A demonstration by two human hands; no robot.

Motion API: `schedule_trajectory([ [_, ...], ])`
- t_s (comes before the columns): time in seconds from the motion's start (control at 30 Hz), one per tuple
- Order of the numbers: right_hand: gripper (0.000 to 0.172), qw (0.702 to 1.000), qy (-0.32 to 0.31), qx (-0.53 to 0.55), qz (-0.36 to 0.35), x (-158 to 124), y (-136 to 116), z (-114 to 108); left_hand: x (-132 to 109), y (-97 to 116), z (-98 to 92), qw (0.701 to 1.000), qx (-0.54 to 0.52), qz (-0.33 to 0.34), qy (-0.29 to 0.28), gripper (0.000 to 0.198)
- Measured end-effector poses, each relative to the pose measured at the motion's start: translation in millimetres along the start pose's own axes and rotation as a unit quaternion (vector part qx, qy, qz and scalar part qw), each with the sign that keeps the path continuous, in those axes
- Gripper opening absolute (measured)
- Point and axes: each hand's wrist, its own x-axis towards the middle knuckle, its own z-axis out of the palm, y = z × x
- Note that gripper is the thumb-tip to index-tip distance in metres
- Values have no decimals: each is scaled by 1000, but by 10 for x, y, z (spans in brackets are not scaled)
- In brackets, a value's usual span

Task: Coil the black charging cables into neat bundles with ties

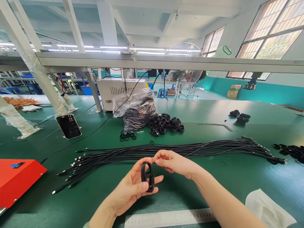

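Observation:
My left hand (128, 191) holds a small oval coil of black USB cable (151, 181) upright between the thumb and fingers. Just above and right of the coil, my right hand (174, 163) is closed in a pinch, its fingertips meeting my left index fingertip. Whatever lies in that pinch is too small to make out. Behind both hands a long bundle of straight black cables (204, 149) stretches across the green table, with pale-tipped connectors at its ends. Further back is a pile of coiled cables (163, 124), beside several small black rings (127, 136).
A clear plastic bag of dark items (140, 114) stands behind the coils. An orange-red machine (21, 180) is at left, near a phone (68, 126) against a post. A steel ruler (166, 218) and white cloth (268, 209) lie in front. More black pieces (292, 152) lie right.

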Motion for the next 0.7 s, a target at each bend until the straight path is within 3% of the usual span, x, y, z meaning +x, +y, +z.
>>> schedule_trajectory([
  [0.2,37,989,-70,129,-2,31,29,69,-29,65,10,999,-15,-22,-17,67],
  [0.3,37,986,-28,162,1,62,42,109,53,8,-36,998,42,13,33,65],
  [0.47,40,986,80,147,0,136,99,255,174,-119,-93,975,151,95,134,99],
  [0.6,38,992,86,97,-9,152,105,309,183,-139,-79,964,176,100,169,84],
  [0.7,37,996,65,66,-14,132,81,267,169,-124,-68,968,183,86,151,78],
])
